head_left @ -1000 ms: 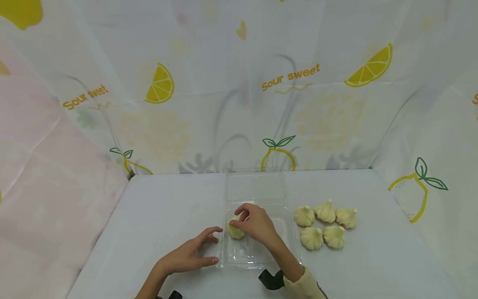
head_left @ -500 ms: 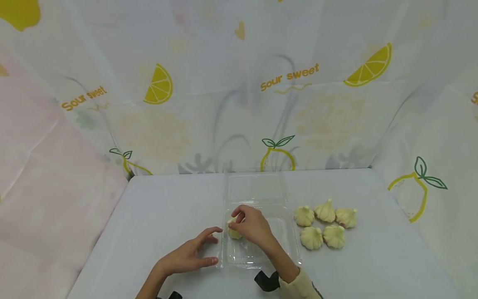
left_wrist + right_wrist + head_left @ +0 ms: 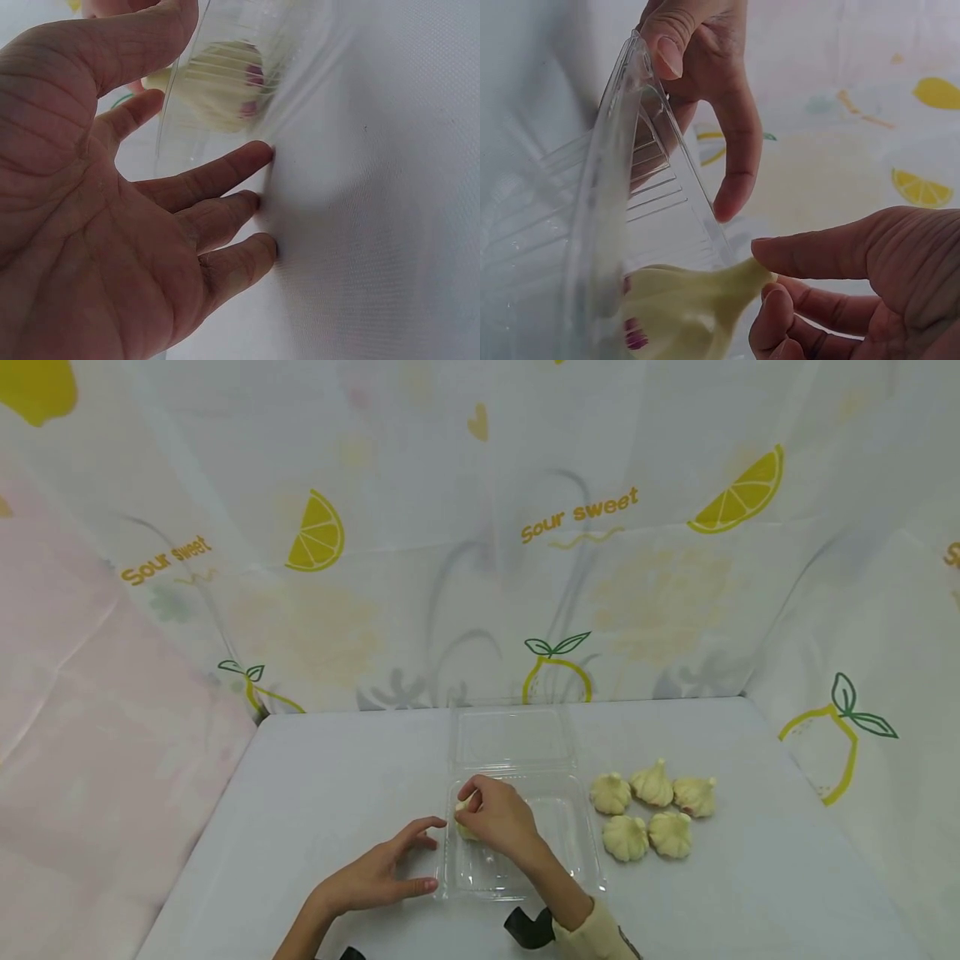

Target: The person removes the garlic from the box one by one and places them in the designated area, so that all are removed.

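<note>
A garlic bulb (image 3: pixel 686 304), pale with purple marks at its base, is inside the left part of a clear hinged plastic box (image 3: pixel 555 835). My right hand (image 3: pixel 498 817) pinches the bulb's stem between thumb and fingers, as the right wrist view shows; from the head view the hand covers most of the bulb. At the box's left side is my left hand (image 3: pixel 386 870), its fingers spread and relaxed. In the left wrist view several left fingertips (image 3: pixel 259 154) rest on the table beside the box wall, and the thumb is at the rim.
The box's lid (image 3: pixel 513 737) lies folded back behind it. To the right of the box, several more garlic bulbs (image 3: pixel 626 837) sit in two rows on the white table (image 3: pixel 337 785). A lemon-print cloth (image 3: pixel 420 610) hangs behind the table.
My right hand has shifted slightly left and toward me, still on the garlic bulb, covering more of it. The left hand has stayed in place.
</note>
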`<state>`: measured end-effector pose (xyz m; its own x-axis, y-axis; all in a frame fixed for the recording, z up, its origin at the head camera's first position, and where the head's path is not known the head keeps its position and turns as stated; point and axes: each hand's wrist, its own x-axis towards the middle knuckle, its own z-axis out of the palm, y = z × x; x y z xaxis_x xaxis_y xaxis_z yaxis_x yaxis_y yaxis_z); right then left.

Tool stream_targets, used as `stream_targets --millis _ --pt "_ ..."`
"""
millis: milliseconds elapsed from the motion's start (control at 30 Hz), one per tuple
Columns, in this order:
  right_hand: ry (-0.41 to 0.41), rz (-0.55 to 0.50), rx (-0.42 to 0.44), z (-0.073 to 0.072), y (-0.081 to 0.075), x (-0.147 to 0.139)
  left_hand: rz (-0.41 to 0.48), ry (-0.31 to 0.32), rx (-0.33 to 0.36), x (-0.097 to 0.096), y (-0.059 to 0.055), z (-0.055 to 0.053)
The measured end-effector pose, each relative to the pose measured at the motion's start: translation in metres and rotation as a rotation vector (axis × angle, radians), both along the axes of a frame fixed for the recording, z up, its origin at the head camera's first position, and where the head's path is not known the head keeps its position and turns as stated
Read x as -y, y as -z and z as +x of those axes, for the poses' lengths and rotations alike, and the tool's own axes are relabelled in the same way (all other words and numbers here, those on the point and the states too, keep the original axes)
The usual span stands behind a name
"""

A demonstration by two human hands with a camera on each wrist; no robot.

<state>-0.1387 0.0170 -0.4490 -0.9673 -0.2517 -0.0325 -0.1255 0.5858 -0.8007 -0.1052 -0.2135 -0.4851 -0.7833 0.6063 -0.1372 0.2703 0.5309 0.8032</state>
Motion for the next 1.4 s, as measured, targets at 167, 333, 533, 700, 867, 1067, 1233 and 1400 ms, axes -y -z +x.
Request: stream_targets --millis 167,333,533,700,867,1067,1233,1400 --pt "-0.006 0.017 -0.02 0.0 0.0 0.001 -0.003 -0.003 0.008 0.0 0.002 0.0" --pt "-0.006 0.016 -0.049 0.001 0.0 0.001 -0.007 -0.003 0.004 0.0 0.003 -0.001" --pt "0.01 0.029 -0.06 0.001 0.0 0.0 -0.017 -0.005 0.0 0.0 0.003 -0.001" --pt "0.019 0.023 -0.04 0.0 -0.001 -0.003 -0.022 -0.007 0.001 0.0 0.002 -0.001" --pt "0.026 0.01 -0.038 0.001 -0.005 -0.007 -0.02 -0.008 0.0 -0.001 0.0 0.0" --pt "0.033 -0.017 -0.047 0.003 -0.013 -0.015 -0.015 0.0 -0.014 0.0 0.001 -0.001" --pt "0.033 -0.054 -0.06 0.004 -0.021 -0.024 -0.021 -0.003 -0.018 0.001 0.002 -0.001" --pt "0.024 -0.09 -0.065 0.006 -0.029 -0.037 -0.024 -0.008 -0.01 0.0 0.002 -0.001"
